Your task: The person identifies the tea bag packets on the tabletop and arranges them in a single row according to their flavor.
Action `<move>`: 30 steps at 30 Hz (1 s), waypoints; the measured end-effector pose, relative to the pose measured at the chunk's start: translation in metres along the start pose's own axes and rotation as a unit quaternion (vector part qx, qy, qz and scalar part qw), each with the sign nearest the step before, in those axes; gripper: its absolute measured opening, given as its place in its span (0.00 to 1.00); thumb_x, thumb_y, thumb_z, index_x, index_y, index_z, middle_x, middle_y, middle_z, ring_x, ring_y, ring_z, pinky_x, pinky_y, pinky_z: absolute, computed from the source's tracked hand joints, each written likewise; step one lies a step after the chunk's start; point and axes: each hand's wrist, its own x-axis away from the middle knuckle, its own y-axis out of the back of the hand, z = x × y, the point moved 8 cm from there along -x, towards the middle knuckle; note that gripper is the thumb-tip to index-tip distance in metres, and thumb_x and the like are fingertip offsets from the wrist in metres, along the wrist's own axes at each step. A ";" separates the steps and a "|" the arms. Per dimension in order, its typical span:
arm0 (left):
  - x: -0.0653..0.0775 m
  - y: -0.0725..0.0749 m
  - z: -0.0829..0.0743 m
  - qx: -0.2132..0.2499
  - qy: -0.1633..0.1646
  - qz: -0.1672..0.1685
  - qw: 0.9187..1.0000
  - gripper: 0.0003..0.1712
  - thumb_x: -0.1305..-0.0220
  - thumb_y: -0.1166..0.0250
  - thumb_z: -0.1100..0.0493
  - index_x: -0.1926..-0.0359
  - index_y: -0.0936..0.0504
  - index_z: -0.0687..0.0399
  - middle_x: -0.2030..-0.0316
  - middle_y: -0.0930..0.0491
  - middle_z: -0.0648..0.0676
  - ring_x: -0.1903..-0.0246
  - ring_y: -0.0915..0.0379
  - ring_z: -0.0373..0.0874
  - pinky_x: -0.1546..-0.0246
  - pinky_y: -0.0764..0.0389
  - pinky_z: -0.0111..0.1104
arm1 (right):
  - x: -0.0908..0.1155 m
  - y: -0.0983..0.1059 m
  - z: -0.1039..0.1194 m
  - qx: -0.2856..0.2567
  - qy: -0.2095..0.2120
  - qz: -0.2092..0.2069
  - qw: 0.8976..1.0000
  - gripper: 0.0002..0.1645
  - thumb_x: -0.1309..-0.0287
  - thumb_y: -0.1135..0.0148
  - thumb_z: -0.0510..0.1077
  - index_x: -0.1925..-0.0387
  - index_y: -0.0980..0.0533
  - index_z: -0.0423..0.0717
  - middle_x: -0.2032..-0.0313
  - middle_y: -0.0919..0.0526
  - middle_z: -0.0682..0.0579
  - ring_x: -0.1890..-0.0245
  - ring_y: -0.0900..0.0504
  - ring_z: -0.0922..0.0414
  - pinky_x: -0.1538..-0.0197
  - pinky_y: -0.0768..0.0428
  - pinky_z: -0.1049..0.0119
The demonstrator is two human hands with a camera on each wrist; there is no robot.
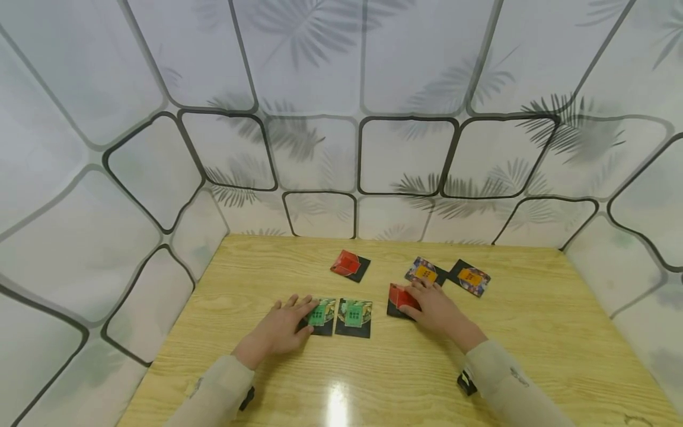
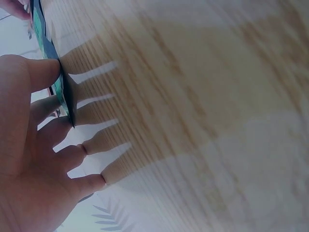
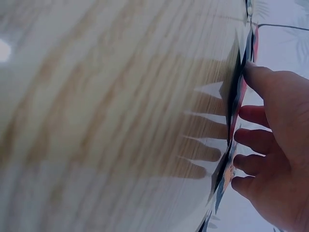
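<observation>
My left hand (image 1: 280, 329) lies with spread fingers over the left edge of a green-and-black card (image 1: 322, 315). In the left wrist view its thumb and fingertips touch the card (image 2: 60, 89) while the other fingers meet the tabletop. A second green card (image 1: 354, 316) lies just right of it. My right hand (image 1: 434, 311) rests with extended fingers on a red-and-black card (image 1: 397, 298), covering its right part. Its thumb is at the card's near edge in the right wrist view. Behind those fingers sits a purple-and-orange patterned card (image 1: 423, 270), partly overlapped by the hand.
Another patterned card (image 1: 471, 277) lies at the back right, its corner by the first one. A second red card (image 1: 350, 265) is farther back near the middle. The wooden table (image 1: 240, 267) is enclosed by patterned white walls (image 1: 315, 172). Dark wrist-worn pieces (image 1: 466, 382) show beneath the sleeves.
</observation>
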 end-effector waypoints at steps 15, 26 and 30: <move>0.000 0.000 0.000 -0.003 -0.003 0.002 1.000 0.35 0.21 0.40 0.47 0.19 0.35 0.49 0.20 0.37 0.59 0.21 0.43 0.68 0.26 0.40 0.70 | 0.011 -0.003 0.009 -0.004 0.012 0.003 1.000 0.34 0.24 0.41 0.58 0.30 0.25 0.38 0.31 0.23 0.35 0.23 0.39 0.27 0.24 0.40 0.28; 0.001 0.001 -0.001 0.002 -0.003 -0.001 1.000 0.35 0.21 0.40 0.48 0.19 0.35 0.49 0.20 0.36 0.59 0.22 0.43 0.69 0.26 0.40 0.70 | 0.019 -0.008 0.013 0.001 0.012 0.011 1.000 0.35 0.24 0.41 0.59 0.29 0.25 0.40 0.31 0.22 0.37 0.23 0.39 0.27 0.24 0.39 0.29; 0.001 0.002 -0.002 0.003 -0.003 -0.001 1.000 0.35 0.21 0.40 0.49 0.19 0.35 0.49 0.21 0.36 0.60 0.22 0.43 0.69 0.26 0.40 0.70 | 0.021 -0.007 0.017 0.001 0.021 0.010 1.000 0.34 0.24 0.40 0.58 0.30 0.25 0.39 0.31 0.22 0.37 0.23 0.38 0.27 0.25 0.39 0.28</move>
